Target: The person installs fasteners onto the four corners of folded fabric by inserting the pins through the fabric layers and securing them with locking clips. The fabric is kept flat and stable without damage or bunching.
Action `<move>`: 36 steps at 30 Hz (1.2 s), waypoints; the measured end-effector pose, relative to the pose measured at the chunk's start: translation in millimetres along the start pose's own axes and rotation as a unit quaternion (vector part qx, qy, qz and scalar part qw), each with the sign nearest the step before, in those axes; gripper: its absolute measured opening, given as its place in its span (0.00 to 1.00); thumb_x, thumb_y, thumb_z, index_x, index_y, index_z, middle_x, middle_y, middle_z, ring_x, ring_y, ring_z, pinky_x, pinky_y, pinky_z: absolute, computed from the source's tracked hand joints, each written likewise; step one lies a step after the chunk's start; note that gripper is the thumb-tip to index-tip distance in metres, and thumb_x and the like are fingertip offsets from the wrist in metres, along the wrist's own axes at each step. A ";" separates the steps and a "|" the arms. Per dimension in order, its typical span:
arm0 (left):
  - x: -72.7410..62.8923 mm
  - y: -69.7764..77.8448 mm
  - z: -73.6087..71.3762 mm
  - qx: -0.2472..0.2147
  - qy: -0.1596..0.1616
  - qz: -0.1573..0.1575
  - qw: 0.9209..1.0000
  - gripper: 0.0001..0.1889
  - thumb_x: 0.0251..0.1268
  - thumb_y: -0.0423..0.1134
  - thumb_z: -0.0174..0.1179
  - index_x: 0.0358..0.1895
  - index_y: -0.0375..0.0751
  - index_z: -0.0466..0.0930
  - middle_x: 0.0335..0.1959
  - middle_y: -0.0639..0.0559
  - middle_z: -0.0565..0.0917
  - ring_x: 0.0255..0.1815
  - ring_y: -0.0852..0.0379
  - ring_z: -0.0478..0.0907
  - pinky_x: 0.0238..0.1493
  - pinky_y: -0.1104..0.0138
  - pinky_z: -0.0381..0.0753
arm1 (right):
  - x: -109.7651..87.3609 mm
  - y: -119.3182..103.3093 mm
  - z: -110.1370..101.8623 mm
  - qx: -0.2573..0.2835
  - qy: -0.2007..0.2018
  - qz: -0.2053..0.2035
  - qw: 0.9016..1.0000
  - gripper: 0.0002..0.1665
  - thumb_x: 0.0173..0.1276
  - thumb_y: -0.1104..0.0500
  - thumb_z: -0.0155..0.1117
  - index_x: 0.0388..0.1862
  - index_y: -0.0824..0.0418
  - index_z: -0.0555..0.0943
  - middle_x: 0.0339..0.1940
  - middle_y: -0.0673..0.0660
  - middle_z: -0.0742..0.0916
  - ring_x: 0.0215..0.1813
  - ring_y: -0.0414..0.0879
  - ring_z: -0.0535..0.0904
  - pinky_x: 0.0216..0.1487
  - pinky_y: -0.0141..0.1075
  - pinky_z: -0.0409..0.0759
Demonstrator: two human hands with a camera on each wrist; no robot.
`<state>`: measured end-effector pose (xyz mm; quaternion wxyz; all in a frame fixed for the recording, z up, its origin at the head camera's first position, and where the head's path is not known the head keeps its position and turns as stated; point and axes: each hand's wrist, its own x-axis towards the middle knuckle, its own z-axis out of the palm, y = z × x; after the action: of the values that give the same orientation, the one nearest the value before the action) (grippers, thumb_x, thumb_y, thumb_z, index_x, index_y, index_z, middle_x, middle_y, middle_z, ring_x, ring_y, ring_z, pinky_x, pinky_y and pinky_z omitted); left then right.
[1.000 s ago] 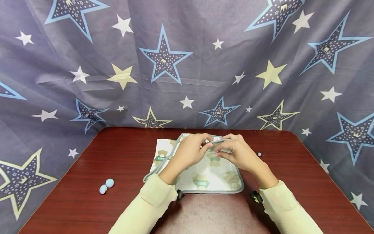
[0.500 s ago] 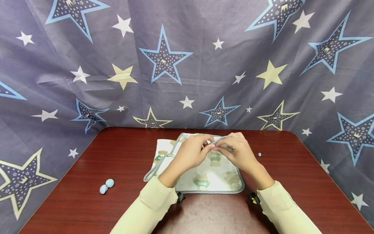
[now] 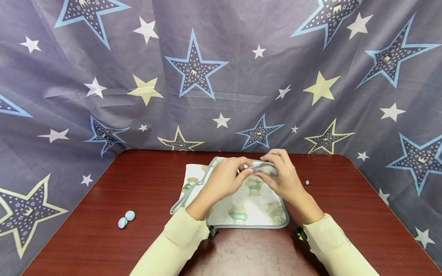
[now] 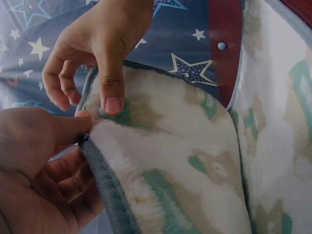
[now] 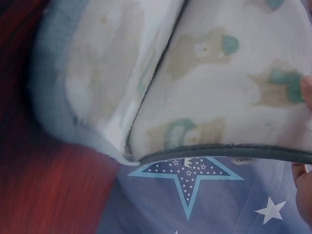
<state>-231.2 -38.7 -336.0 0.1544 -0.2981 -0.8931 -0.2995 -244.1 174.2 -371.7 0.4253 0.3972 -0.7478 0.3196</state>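
Note:
A white plush blanket (image 3: 238,207) with bears in green and a grey-blue bound edge lies folded over on the table. Its far edge is lifted between both hands. The left hand (image 3: 226,178) pinches that edge between thumb and fingers; a tiny dark tip shows by its thumb in the left wrist view. Close beside it, the right hand (image 3: 284,180) holds the same edge, with its thumb (image 4: 113,105) on the plush face and its fingers curled behind. In the right wrist view the blanket (image 5: 204,97) fills most of the picture, with only fingertips at the right border.
Two pale blue egg-shaped pieces (image 3: 126,219) lie together on the table (image 3: 148,184) at left. A small blue ball (image 3: 307,183) with a thin stem sits to the right of the blanket. Behind the table hangs a star-patterned curtain (image 3: 221,96).
The right hand's thumb came in close to the left thumb, then its fingers lifted and spread a little wider over the edge. The left hand has stayed nearly still on the blanket.

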 end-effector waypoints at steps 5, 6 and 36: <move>0.5 0.0 1.1 0.002 -0.001 0.002 1.000 0.07 0.72 0.45 0.66 0.47 0.50 0.87 0.29 0.59 0.84 0.25 0.66 0.76 0.28 0.68 0.75 | -0.5 3.5 0.7 -0.003 -0.012 -0.031 0.999 0.28 0.47 0.68 0.84 0.48 0.65 0.84 0.43 0.59 0.87 0.43 0.53 0.83 0.47 0.40 0.75; 0.6 -0.1 1.3 0.001 -0.001 0.002 1.000 0.07 0.72 0.45 0.66 0.47 0.50 0.87 0.28 0.59 0.84 0.24 0.66 0.76 0.28 0.69 0.75 | -0.6 4.2 0.9 -0.007 -0.015 -0.036 0.999 0.26 0.48 0.67 0.83 0.47 0.64 0.85 0.42 0.57 0.89 0.42 0.52 0.84 0.46 0.42 0.74; -29.3 -29.2 -40.1 0.083 -0.078 -0.013 0.993 0.04 0.71 0.49 0.64 0.40 0.58 0.86 0.28 0.66 0.82 0.30 0.64 0.78 0.31 0.63 0.76 | 6.7 20.0 -15.5 0.048 -0.233 0.075 0.968 0.07 0.62 0.62 0.76 0.37 0.54 0.87 0.34 0.44 0.86 0.38 0.41 0.78 0.42 0.40 0.73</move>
<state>-222.9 -95.5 -331.2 0.1046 -0.2952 -0.9279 -0.2023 -257.7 194.2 -361.9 0.1947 0.4235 -0.8377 0.2847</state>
